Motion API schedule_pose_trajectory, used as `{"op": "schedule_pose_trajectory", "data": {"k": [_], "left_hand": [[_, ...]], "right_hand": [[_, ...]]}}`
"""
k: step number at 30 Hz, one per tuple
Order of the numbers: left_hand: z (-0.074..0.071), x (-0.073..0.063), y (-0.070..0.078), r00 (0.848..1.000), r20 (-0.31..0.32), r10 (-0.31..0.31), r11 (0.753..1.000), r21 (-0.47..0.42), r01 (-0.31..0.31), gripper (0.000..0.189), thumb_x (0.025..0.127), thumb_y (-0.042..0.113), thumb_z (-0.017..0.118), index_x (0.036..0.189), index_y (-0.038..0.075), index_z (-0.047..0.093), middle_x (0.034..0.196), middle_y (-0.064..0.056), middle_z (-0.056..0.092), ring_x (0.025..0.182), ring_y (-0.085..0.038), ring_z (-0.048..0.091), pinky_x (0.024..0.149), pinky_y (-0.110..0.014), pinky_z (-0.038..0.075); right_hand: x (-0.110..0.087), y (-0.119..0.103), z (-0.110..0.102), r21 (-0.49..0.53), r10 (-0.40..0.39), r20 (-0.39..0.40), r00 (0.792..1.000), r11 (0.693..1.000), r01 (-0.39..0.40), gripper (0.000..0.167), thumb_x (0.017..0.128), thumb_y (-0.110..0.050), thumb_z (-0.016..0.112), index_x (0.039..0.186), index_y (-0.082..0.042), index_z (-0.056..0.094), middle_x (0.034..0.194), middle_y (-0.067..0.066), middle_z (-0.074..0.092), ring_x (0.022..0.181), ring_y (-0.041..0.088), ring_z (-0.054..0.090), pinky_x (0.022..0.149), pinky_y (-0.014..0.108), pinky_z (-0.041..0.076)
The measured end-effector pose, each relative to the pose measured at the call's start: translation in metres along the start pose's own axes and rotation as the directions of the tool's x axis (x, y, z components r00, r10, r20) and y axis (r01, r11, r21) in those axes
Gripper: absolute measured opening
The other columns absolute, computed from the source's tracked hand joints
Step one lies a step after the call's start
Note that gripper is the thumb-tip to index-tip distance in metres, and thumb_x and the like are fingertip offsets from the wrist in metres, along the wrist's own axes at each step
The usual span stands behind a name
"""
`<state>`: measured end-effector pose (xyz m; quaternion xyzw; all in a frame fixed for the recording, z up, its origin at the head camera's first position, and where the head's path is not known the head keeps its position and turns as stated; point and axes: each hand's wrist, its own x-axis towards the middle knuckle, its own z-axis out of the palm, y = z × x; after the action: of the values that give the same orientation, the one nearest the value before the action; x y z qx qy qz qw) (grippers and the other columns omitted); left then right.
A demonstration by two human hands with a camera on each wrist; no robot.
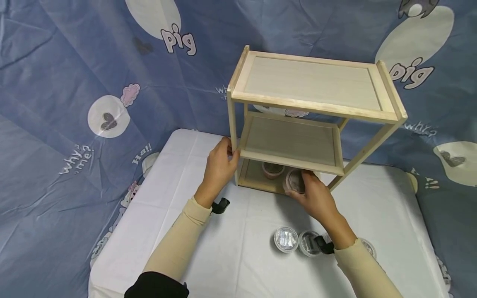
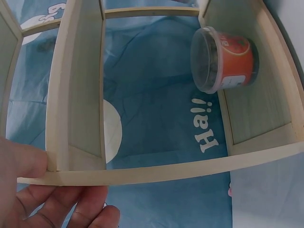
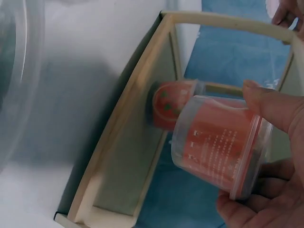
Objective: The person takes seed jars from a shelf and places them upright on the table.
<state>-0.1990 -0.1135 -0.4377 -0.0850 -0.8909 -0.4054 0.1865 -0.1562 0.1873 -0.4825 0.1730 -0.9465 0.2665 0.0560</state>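
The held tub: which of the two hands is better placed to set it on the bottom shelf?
Probably the right hand: it already grips the held tub at the front of the bottom shelf, while the left hand holds the rack's post.

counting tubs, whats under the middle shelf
One tub stands on the bottom shelf; the right hand holds another. The hand and middle shelf cover the bottom shelf's right part.

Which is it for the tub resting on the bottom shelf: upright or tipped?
Upright: in the left wrist view, the tub sits base-down on the bottom shelf, its wider end facing the middle shelf.
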Motion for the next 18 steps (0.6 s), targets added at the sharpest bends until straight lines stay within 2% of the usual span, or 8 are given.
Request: {"op": "schedule_pose_trajectory", "data": {"k": [3, 8, 13, 18], "left_hand": [[0.000, 0.000, 0.001, 1.000, 0.003, 0.002, 1.000, -0.003, -0.002, 0.013, 0.102, 0.011, 0.066, 0.109, 0.002, 0.060, 0.101, -0.012, 0.067, 0.093, -0.026, 0.069, 0.078, -0.044, 0.058], [0.000, -0.001, 0.000, 1.000, 0.004, -0.001, 1.000, -0.009, 0.001, 0.013, 0.101, 0.011, 0.066, 0.110, 0.002, 0.061, 0.101, -0.012, 0.067, 0.093, -0.026, 0.069, 0.078, -0.043, 0.058], [0.001, 0.000, -0.001, 1.000, 0.005, -0.001, 1.000, -0.006, 0.001, 0.013, 0.101, 0.011, 0.066, 0.109, 0.002, 0.061, 0.101, -0.011, 0.067, 0.092, -0.026, 0.069, 0.078, -0.043, 0.058], [0.001, 0.000, -0.001, 1.000, 0.001, -0.002, 1.000, 0.000, 0.002, 0.013, 0.102, 0.012, 0.066, 0.109, 0.002, 0.060, 0.100, -0.011, 0.067, 0.091, -0.026, 0.069, 0.076, -0.043, 0.058]], "right_hand": [[-0.006, -0.007, -0.001, 0.018, -0.015, -0.010, 1.000, 1.000, 0.015, 0.086, 0.086, -0.029, 0.089, 0.150, 0.006, 0.043, 0.139, 0.030, 0.058, 0.124, 0.048, 0.059, 0.098, 0.061, 0.049], [-0.015, -0.020, 0.000, 0.028, -0.047, -0.013, 0.999, 0.999, 0.047, 0.087, 0.085, -0.031, 0.089, 0.148, 0.010, 0.045, 0.143, 0.031, 0.055, 0.130, 0.047, 0.056, 0.102, 0.060, 0.048], [-0.027, -0.031, 0.008, 0.025, -0.093, -0.019, 0.996, 0.995, 0.093, 0.091, 0.083, -0.031, 0.091, 0.148, 0.012, 0.045, 0.147, 0.032, 0.052, 0.134, 0.048, 0.052, 0.106, 0.060, 0.045], [-0.038, -0.041, 0.017, 0.023, -0.107, 0.002, 0.994, 0.994, 0.107, 0.092, 0.083, -0.034, 0.091, 0.149, 0.010, 0.045, 0.149, 0.034, 0.049, 0.136, 0.049, 0.051, 0.104, 0.062, 0.046]]}}
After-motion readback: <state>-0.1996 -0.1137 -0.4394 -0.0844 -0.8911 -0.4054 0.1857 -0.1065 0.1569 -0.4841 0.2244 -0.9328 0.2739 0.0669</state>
